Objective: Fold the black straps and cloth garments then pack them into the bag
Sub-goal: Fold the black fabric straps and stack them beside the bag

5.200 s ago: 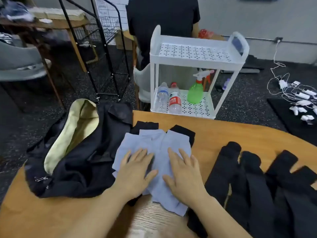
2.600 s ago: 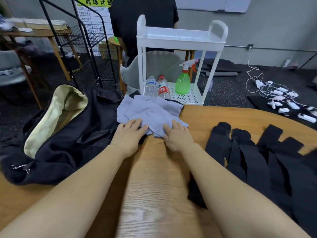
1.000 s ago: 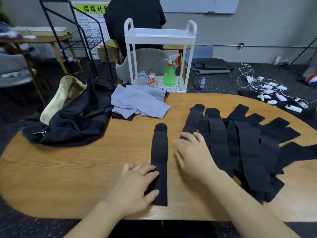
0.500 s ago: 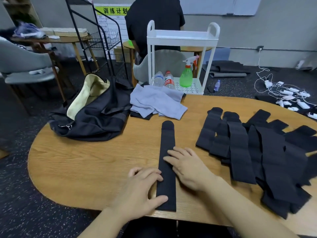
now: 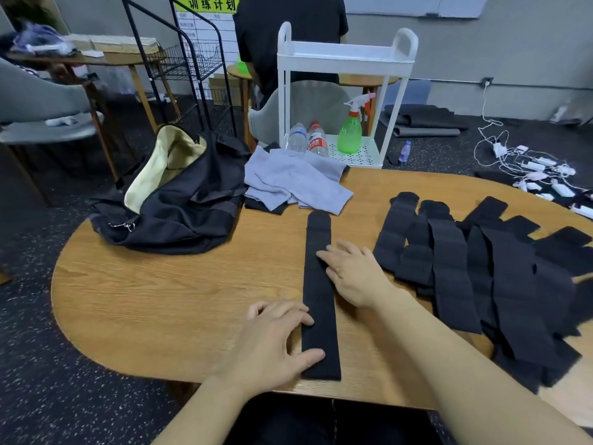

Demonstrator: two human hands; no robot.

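The single strap (image 5: 319,293) laid out on the table is plain black, as is the overlapping pile of straps (image 5: 475,268) to its right. The table (image 5: 167,303) is warm honey-brown with a visible wood grain. The bag (image 5: 179,207) is black outside with a pale cream-yellow lining, and a silvery metal clip hangs at its near end. The folded cloth garments (image 5: 295,184) are light grey-blue, with a black piece showing beneath them. Behind, the cart (image 5: 345,59) is white, its lower shelf perforated with dots, carrying a translucent green spray bottle (image 5: 350,134) with a white-and-orange trigger and a clear bottle with a red label (image 5: 317,142). The floor (image 5: 57,396) is dark, speckled white.
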